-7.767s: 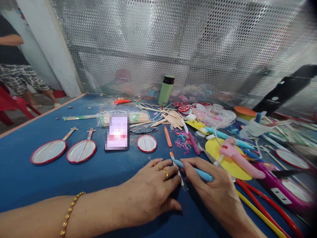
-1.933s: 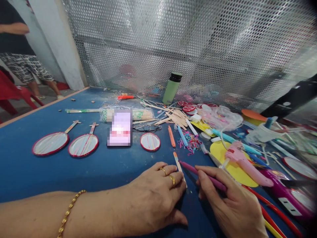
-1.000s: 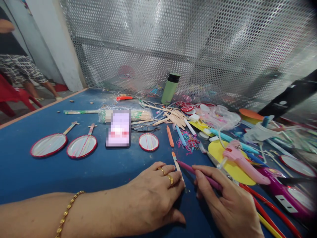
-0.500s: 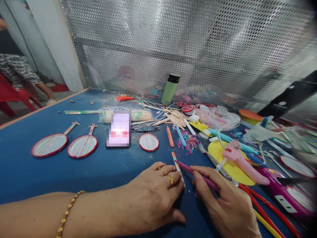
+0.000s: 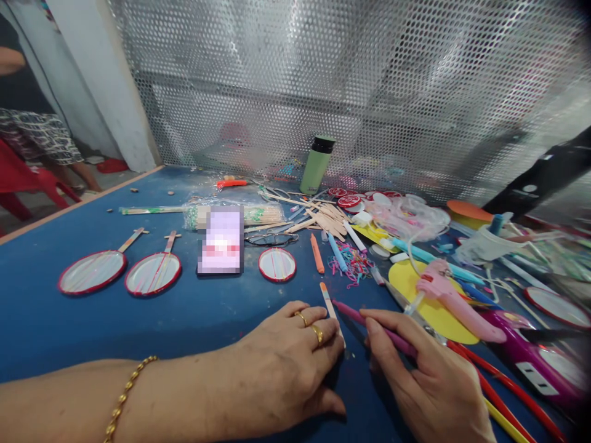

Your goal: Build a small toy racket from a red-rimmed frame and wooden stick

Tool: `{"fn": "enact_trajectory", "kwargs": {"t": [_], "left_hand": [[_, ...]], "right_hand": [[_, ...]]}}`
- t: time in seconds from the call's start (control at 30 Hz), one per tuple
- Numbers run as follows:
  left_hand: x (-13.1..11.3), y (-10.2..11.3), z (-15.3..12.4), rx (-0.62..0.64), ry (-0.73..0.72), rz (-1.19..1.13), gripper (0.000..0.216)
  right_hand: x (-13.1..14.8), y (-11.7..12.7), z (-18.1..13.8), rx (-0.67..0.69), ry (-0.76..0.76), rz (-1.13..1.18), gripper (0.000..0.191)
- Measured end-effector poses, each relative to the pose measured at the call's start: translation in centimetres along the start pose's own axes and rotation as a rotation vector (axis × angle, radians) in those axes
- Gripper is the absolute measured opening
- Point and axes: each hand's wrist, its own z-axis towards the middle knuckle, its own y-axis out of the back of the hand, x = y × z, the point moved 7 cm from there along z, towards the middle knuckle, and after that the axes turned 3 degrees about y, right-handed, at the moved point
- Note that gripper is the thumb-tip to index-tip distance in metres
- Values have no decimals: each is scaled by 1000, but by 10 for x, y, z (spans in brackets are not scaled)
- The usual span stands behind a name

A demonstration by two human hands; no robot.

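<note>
A wooden craft stick [image 5: 329,301] lies on the blue table, its far end coloured orange and blue-grey. My left hand [image 5: 300,351] rests palm down over the stick's near part, fingers pinning it to the tabletop. In my right hand [image 5: 415,375] is a purple marker [image 5: 351,312], gripped like a pen. The marker's tip sits just right of the stick, slightly apart from it. Beyond the stick lie an orange marker [image 5: 317,253] and a blue marker [image 5: 337,253]. A round red-rimmed disc [image 5: 277,264] with coloured threads lies farther left.
Two red-rimmed discs with stick handles, one of them a paddle [image 5: 154,274], lie left of a phone [image 5: 222,241]. Loose craft sticks [image 5: 326,220] and a green bottle [image 5: 318,165] are behind. A pink glue gun [image 5: 455,301] rests on a yellow disc at right, near scissors [image 5: 455,351].
My right hand has shifted slightly right, and the purple marker's tip has come off the craft stick. My left hand stays in place on the stick.
</note>
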Motion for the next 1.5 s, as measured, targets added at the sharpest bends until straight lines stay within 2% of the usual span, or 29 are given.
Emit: {"fn": "enact_trajectory", "kwargs": {"t": [0.23,0.57,0.8,1.23,1.5], "left_hand": [[-1,0,0,-3,-8,9,59],[0,-1,-1,-7,-3,6,58],[-1,2,0,9,8,-7,55],[-1,3,1,30,17,-21,55],[-1,2,0,15,10,-14,55]], "right_hand": [[-3,-4,-3,55,21,-3,14],[9,-3,1,27,58,30,14],[9,-4,0,55,66,56,13],[-6,-4,-7,57,-27,8,13],[8,-3,0,31,50,59,12]]}}
